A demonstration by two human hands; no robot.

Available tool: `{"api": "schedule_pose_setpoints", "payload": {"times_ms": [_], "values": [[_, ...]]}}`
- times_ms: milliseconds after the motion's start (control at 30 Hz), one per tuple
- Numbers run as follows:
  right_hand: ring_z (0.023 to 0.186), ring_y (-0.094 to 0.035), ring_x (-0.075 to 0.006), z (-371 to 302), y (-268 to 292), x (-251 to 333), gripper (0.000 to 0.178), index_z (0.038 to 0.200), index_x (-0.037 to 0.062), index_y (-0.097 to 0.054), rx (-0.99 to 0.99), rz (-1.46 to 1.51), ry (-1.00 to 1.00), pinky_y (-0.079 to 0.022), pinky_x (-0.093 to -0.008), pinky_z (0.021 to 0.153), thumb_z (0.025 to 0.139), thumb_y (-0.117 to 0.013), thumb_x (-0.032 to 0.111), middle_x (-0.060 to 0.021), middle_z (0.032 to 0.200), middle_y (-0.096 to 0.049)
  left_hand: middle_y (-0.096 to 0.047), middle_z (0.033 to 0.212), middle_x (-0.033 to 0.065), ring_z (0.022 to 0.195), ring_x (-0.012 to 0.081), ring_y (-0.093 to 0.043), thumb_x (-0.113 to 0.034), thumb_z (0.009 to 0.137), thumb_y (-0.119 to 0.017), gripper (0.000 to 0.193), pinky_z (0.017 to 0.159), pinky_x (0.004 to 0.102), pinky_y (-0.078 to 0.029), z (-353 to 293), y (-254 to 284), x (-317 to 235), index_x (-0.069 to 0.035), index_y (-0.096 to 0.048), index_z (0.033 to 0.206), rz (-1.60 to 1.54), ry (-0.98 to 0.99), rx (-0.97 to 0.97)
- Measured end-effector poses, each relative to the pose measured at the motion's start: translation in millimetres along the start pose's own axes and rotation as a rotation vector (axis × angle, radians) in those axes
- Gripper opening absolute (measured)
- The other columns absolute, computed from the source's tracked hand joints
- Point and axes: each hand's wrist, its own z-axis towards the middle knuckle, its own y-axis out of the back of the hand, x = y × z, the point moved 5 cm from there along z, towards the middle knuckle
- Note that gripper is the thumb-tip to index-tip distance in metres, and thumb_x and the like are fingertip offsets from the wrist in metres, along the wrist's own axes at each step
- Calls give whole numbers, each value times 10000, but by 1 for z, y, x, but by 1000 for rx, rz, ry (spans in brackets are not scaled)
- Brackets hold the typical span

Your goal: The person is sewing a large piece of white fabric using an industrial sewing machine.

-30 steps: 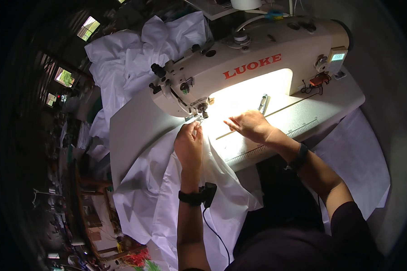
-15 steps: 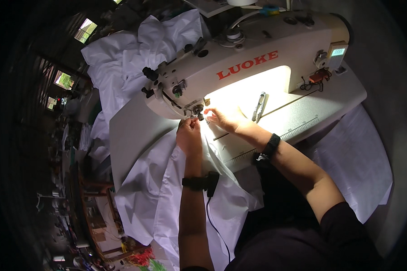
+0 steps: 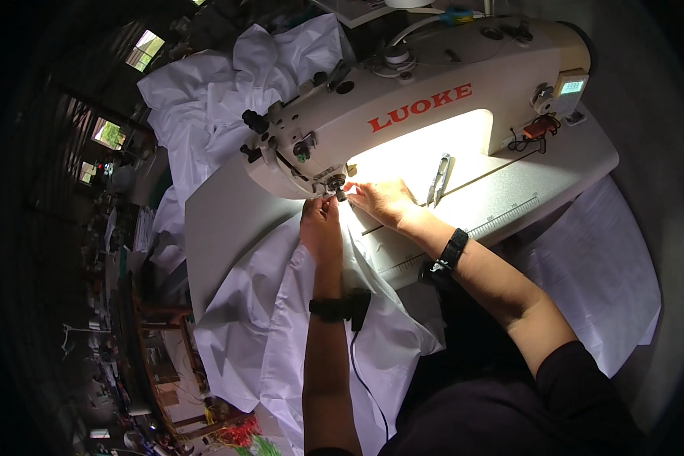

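Note:
A white sewing machine [image 3: 425, 72] stands before me, its lamp lighting the needle area [image 3: 337, 188]. Just left of the needle, my left hand [image 3: 321, 228] is closed, its fingertips pinched close under the machine head. From the other side my right hand [image 3: 387, 202] reaches in with thumb and forefinger pinched beside the needle. Whatever either pinch holds is too small or hidden to make out. White fabric [image 3: 239, 304] runs up beneath my left hand and wrist toward the needle and hangs over the near edge of the machine bed [image 3: 220, 213].
Thread snips [image 3: 438, 180] lie on the bed behind my right hand. More white fabric is heaped behind the machine [image 3: 213, 99], and a white sheet [image 3: 596, 266] hangs at the right. A black cord [image 3: 365, 376] trails from my left wrist. A wooden frame [image 3: 163, 365] stands lower left.
Both hands stay at the needle with almost no movement. My right hand's fingers have shifted very slightly; the whole view has moved a little.

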Motion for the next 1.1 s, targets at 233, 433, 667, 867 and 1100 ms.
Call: {"api": "schedule_pose_setpoints", "payload": {"times_ms": [233, 433, 667, 867, 1100], "values": [[665, -674, -197, -1, 1, 0, 207, 1038, 166, -695, 13, -26, -32, -540, -341, 645, 898, -645, 310, -30, 745, -686, -608, 812, 86, 685, 213, -597, -141, 826, -686, 143, 624, 343, -480, -1, 1, -3, -24, -697, 908, -31, -2, 21], [672, -674, -208, 0, 3, 3, 227, 1050, 168, -699, 1, -15, -25, -540, -339, 653, 894, -647, 324, -41, 740, -682, -599, 803, 78, 692, 206, -600, -130, 823, -688, 131, 639, 339, -486, 1, 0, -5, -30, -710, 905, -12, 23, 26], [699, -678, -218, 2, 6, 7, 263, 1075, 156, -699, 21, 33, -39, -546, -358, 689, 878, -652, 324, -52, 758, -683, -607, 811, 87, 695, 207, -607, -74, 795, -656, 121, 656, 334, -492, 0, 1, -7, -18, -708, 889, -59, -9, -19], [712, -678, -229, 3, 4, 7, 225, 1018, 153, -701, 24, 45, -41, -546, -352, 704, 876, -639, 315, -63, 777, -687, -608, 811, 97, 684, 208, -611, -68, 774, -666, 141, 645, 328, -496, 1, -2, -3, -11, -709, 896, -21, 5, 16], [695, -677, -253, 10, -3, 7, 204, 962, 130, -696, 56, 26, -53, -542, -374, 674, 867, -626, 297, -80, 765, -682, -627, 846, 104, 702, 230, -627, -108, 792, -677, 175, 651, 331, -502, 1, 2, -8, -28, -706, 946, -60, 55, 66]]}}
